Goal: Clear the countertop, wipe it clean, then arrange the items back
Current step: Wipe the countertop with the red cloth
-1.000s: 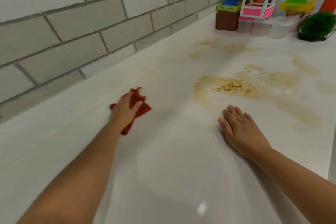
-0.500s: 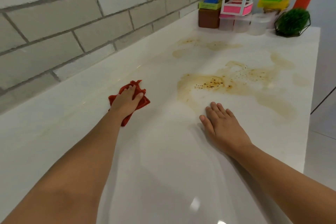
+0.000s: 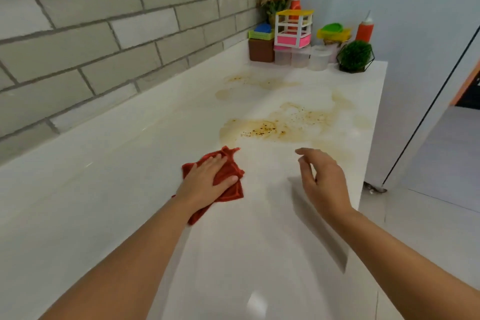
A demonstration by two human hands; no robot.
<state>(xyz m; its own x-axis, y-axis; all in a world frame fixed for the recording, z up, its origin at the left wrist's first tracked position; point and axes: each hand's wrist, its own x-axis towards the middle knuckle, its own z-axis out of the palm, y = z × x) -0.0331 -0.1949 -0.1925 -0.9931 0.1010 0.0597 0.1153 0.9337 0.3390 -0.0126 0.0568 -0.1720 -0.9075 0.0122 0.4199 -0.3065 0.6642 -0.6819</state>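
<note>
On the near half of the glossy white countertop (image 3: pixel 124 189): we have a crumpled red cloth (image 3: pixel 232 191) lying flat, well clear of the grey brick wall (image 3: pixel 104 34).
Left hand (image 3: pixel 205 182): palm down on the red cloth, fingers straight and slightly spread, pressing it to the surface rather than clutching it.
Right hand (image 3: pixel 324 184): raised just above the countertop beside the cloth, fingers loosely curled, holding nothing.
Large brown stain with dark specks (image 3: pixel 272 130): it lies ahead of our left fingertips and a little to the right. The cloth's front corner sits just short of its near edge.
Stain's long axis: it runs crosswise, from in front of the cloth toward the counter's outer edge. We judge a sweep to the right would cover it better than a straight push.
Nearer hand: the left, on the cloth, is closest to the stain's left end. The right hangs near its faint right tail.
Second, paler stain (image 3: pixel 259 83): farther along, toward the wall.
Far end: a brown box (image 3: pixel 261 50), a pink-and-yellow rack (image 3: pixel 293 31), clear tubs (image 3: pixel 318 58) and a green plant ball (image 3: pixel 355 56) stand bunched together, off the dirty patch.
Stage: clearing looks done to us, and both stains are not yet wiped.
</note>
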